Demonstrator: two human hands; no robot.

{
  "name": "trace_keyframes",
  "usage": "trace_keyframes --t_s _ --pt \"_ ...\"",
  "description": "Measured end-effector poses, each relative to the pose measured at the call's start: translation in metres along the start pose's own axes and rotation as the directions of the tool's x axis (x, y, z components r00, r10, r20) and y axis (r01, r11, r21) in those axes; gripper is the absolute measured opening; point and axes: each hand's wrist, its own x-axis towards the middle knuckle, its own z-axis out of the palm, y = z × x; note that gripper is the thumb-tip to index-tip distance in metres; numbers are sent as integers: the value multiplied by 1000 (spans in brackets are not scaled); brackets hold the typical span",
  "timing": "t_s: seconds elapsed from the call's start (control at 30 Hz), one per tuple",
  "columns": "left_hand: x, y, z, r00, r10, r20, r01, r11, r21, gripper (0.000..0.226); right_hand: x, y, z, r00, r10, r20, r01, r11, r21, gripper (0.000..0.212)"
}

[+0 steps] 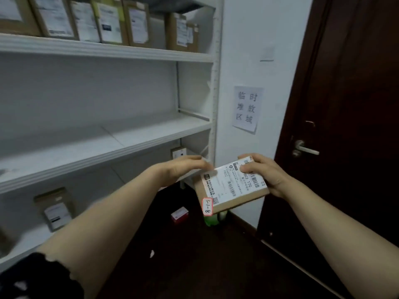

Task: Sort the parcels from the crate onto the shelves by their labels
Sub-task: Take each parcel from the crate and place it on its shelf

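A flat brown cardboard parcel (232, 186) with a white shipping label and a small red-edged tag reading "3-1-8" is held in front of me, at the right end of the white shelf unit (108, 50). My right hand (262, 171) grips its far right edge, thumb on the label. My left hand (183, 168) reaches to its left corner with fingers nearly straight, touching the parcel's top edge. Several labelled parcels (138, 24) stand upright on the top shelf. The crate is out of sight.
The middle shelf (121, 137) is bare. Two small parcels (56, 209) stand on lower shelves. A red box (179, 214) and a green object (213, 220) lie on the dark floor. A paper sign (247, 108) hangs on the wall beside a dark door (345, 104).
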Motion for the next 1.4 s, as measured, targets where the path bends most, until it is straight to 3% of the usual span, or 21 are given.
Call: trace_keyframes --t_s 0.07,0.13,0.2,0.3,0.37,0.4,0.5,0.6,0.8,0.93,1.17,1.4 --pt "-19 -15 -30 986 -120 119 108 988 108 88 15 -16 42 992 2 130 10 996 -88 33" --pt "-40 -28 -54 969 -153 195 137 986 92 74 26 -28 81 974 -9 228 46 987 -157 36" --pt "-58 -47 -78 978 -170 124 167 985 32 57 37 -35 111 965 -35 259 69 990 -121 36" --pt "-83 -77 -110 988 -151 -26 146 979 -141 55 50 -39 144 989 -24 146 10 995 99 39" --pt "-96 -92 -122 977 -140 -159 87 950 -300 50 53 -34 165 989 -7 145 -16 987 158 28" --pt "-102 -96 -123 965 -136 -223 47 931 -363 46 54 -27 175 981 0 196 -35 984 176 30" --pt "-114 -101 -123 921 -145 -363 -68 855 -514 44 51 -12 208 925 5 380 -82 979 186 71" --pt "-120 -104 -123 893 -155 -423 -146 789 -597 55 49 -12 229 875 -44 482 -35 988 153 63" --pt "-135 -103 -123 858 -145 -493 -223 759 -611 57 57 -20 239 855 -85 512 4 988 157 68" --pt "-141 -99 -119 840 -146 -523 -245 758 -604 50 57 -24 241 837 -93 539 -4 984 176 59" --pt "-150 -91 -119 820 -168 -546 -229 778 -584 53 52 -31 244 814 -114 569 -4 979 203 64" --pt "-156 -67 -120 787 -158 -596 -208 842 -498 37 56 -47 241 801 -175 573 16 962 272 56"
